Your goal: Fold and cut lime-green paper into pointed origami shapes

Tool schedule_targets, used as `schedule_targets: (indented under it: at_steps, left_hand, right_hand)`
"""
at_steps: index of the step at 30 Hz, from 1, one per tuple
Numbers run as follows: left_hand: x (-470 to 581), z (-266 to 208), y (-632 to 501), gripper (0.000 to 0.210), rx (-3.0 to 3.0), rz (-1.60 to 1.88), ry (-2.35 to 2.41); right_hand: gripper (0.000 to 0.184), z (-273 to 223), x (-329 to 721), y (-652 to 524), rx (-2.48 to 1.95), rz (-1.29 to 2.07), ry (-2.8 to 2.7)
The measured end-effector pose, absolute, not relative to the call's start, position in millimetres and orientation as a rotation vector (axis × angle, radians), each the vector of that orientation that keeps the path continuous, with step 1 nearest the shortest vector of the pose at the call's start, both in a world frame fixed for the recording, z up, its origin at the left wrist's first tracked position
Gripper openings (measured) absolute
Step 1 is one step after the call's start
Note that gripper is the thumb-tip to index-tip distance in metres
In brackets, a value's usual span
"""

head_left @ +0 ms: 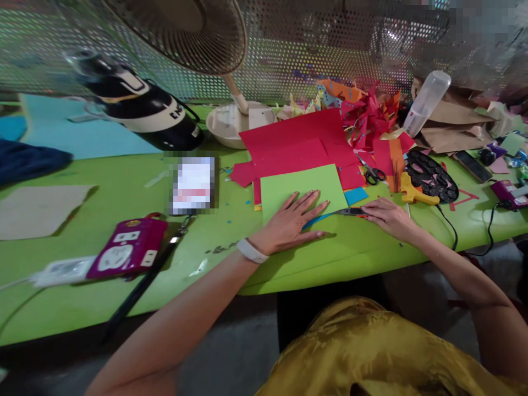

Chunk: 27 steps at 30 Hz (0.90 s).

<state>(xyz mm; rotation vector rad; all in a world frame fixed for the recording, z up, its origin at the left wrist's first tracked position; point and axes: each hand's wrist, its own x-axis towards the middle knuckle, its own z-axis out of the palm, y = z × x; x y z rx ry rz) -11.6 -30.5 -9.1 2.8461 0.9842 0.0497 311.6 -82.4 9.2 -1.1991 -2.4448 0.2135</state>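
My left hand [295,220] lies flat with fingers spread on a light green sheet of paper [303,181]. A white band is around that wrist. A thin blue strip [319,219] shows between the thumb and fingers, along the sheet's near edge. My right hand [388,217] is closed around a slim dark craft knife [350,211] with a bit of red at the handle. Its pointed end faces left and lies at the blue strip's right end. Red sheets [295,137] lie behind the green one, and a small blue piece [356,196] is to its right.
Scissors [374,175], a yellow glue gun [416,192] and a black palette-like tray [433,176] lie to the right. Behind are colored paper scraps [367,110] and a fan [185,33]. On the left are a black bottle [152,113], a phone [193,184] and a purple power strip [127,247].
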Motion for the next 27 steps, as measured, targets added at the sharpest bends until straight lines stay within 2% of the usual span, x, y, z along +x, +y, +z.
schedule_targets:
  at_steps: [10, 19, 27]
  left_hand:
    - [-11.7, -9.2, -30.9, 0.083, 2.837, 0.069, 0.984]
    - [-7.7, -13.0, -29.8, 0.081, 2.861, 0.261, 1.075]
    - [-7.1, -4.0, -29.2, 0.083, 2.847, 0.201, 1.063]
  right_hand:
    - [0.028, 7.6, 305.2, -82.1, -1.154, 0.230, -2.450]
    - [0.030, 21.3, 301.2, -70.6, -1.216, 0.113, -2.444]
    - [0.029, 7.7, 312.0, -68.3, -1.235, 0.250, -2.430]
